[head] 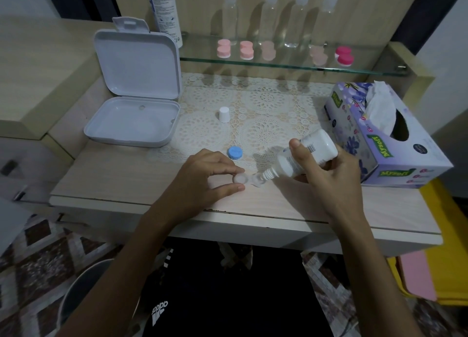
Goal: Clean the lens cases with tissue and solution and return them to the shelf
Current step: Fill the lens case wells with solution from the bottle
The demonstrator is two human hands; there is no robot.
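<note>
The left hand (202, 177) pinches the clear lens case (249, 180) on the table edge while the right hand (326, 169) squeezes the solution bottle (302, 156), so drops may, I think, miss and spill.

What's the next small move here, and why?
Probably squeeze the solution bottle. The right hand holds it tipped, nozzle at the open right well of the clear lens case; the left hand pinches the case's other end. The bottle's white cap and the blue case cap lie aside; wiping comes later.
</note>
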